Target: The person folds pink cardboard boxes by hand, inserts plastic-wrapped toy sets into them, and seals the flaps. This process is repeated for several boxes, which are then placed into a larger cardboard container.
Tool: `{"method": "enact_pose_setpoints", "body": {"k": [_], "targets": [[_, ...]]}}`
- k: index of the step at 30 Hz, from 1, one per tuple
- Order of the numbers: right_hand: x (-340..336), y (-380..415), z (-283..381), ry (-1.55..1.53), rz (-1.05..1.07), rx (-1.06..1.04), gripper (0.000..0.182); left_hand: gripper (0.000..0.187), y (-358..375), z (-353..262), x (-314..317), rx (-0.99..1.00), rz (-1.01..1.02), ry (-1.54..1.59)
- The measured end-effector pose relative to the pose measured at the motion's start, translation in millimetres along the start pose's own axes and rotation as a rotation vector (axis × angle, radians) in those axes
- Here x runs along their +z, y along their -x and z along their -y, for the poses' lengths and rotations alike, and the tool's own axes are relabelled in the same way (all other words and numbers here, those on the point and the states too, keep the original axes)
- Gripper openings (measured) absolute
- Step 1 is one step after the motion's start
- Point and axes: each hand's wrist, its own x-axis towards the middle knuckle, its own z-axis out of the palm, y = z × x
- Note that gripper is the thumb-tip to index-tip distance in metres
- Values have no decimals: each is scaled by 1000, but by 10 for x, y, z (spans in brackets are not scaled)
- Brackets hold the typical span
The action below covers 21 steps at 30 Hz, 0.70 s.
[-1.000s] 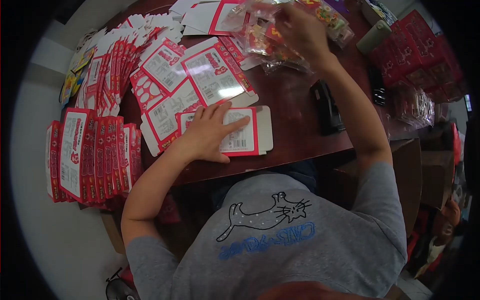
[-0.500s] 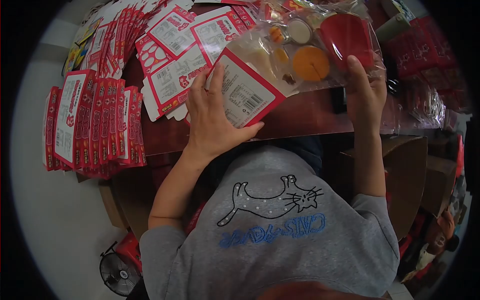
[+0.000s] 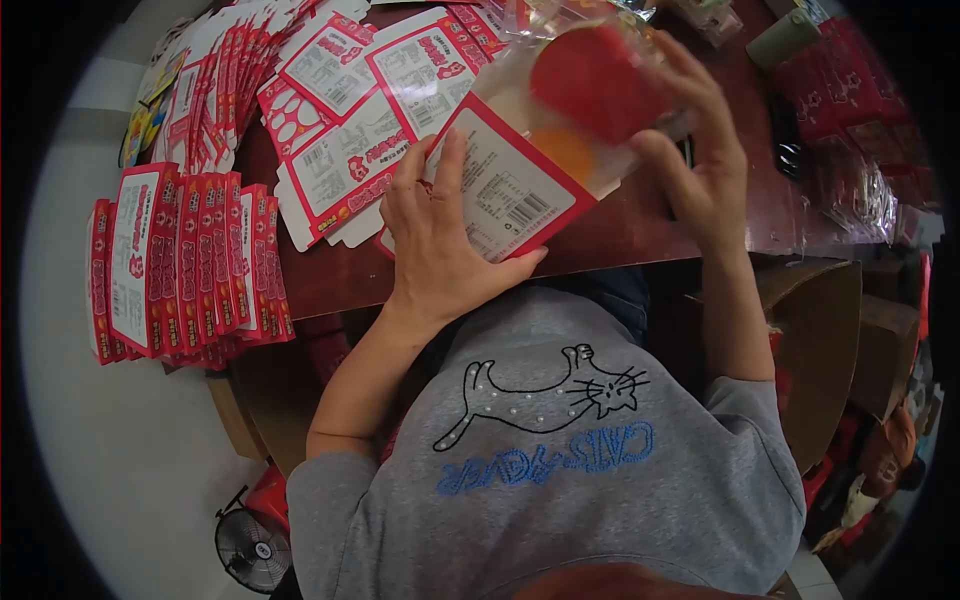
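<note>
My left hand (image 3: 445,240) grips a red and white printed box (image 3: 510,190), fingers on its face and thumb along the lower edge. A clear plastic pack (image 3: 575,100) with red and orange round pieces lies partly inside the box's open upper right end. Beside the pack's right end is my right hand (image 3: 705,160), its fingers spread and thumb apart. The pack is smeared by motion, and whether the right fingertips touch it is hard to make out.
Flat printed cartons (image 3: 340,130) lie behind the box. Upright boxes (image 3: 190,260) stand in a row at the table's left edge. Clear wrapped packs (image 3: 850,195) and red boxes (image 3: 840,100) sit at the right. A fan (image 3: 250,545) stands below left.
The plastic pack has moved left and further into the box. My right hand has opened from its grip on the pack. The box in my left hand has shifted slightly right.
</note>
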Motion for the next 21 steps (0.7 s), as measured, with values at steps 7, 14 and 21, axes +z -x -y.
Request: {"method": "enact_pose_setpoints", "body": {"k": [7,14,21], "targets": [[153,286,-131,275,-14,-171,68,133,-55,-187,67,-77,-96,124],[74,551,-251,-478,136,353,52,70,72,162,165,-153,-7,710],[153,520,-265,-532,196,378,30,31,10,266,77,-399,17,1032]]}}
